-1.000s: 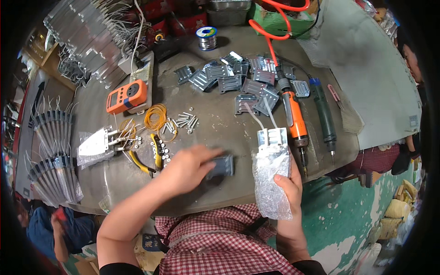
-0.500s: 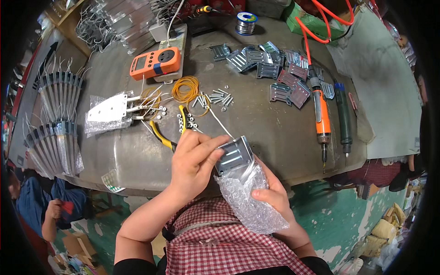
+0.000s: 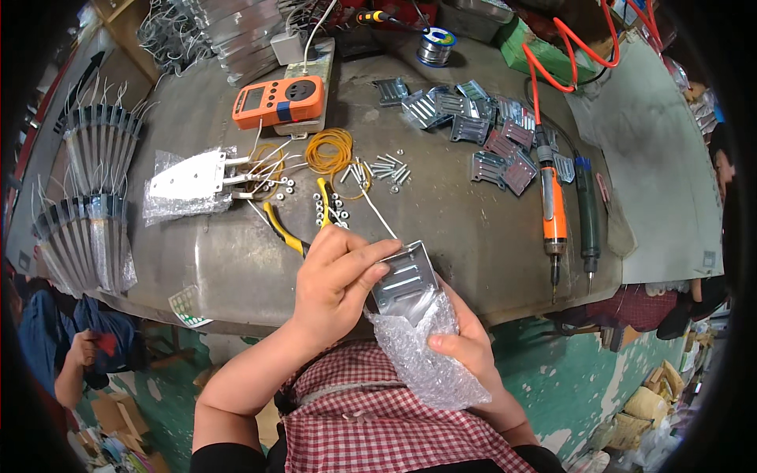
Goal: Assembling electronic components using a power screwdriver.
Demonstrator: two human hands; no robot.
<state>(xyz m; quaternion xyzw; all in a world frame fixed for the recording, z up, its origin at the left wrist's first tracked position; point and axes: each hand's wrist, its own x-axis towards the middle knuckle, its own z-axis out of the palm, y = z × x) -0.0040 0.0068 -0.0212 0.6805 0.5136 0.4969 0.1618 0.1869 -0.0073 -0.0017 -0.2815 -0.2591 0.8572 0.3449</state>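
Note:
In front of my apron I hold a slotted metal plate point(image 3: 405, 277) whose lower end sits in clear bubble wrap point(image 3: 422, 359). My right hand point(image 3: 471, 340) wraps round the bubble wrap from the right, its thumb lying across the front. At the plate's upper left edge, my left hand point(image 3: 327, 284) has thumb and fingers pinched together. A white wire point(image 3: 381, 214) runs up from the plate's top edge toward the screws. Just beyond my left hand lie yellow-handled pliers point(image 3: 284, 229), partly hidden by it.
Screws point(image 3: 386, 168), white washers point(image 3: 337, 211) and yellow tubing point(image 3: 329, 150) lie mid-table. An orange multimeter point(image 3: 277, 102) stands behind a bubble-wrapped white plate point(image 3: 189, 177). Slotted plates point(image 3: 465, 106) are piled at back right, beside an orange electric screwdriver point(image 3: 553, 205). Another person's hand point(image 3: 81, 347) shows at left.
The view has shifted slightly, so the table's things appear a little displaced. Both hands keep their grip on the plate and bubble wrap, with hardly any movement.

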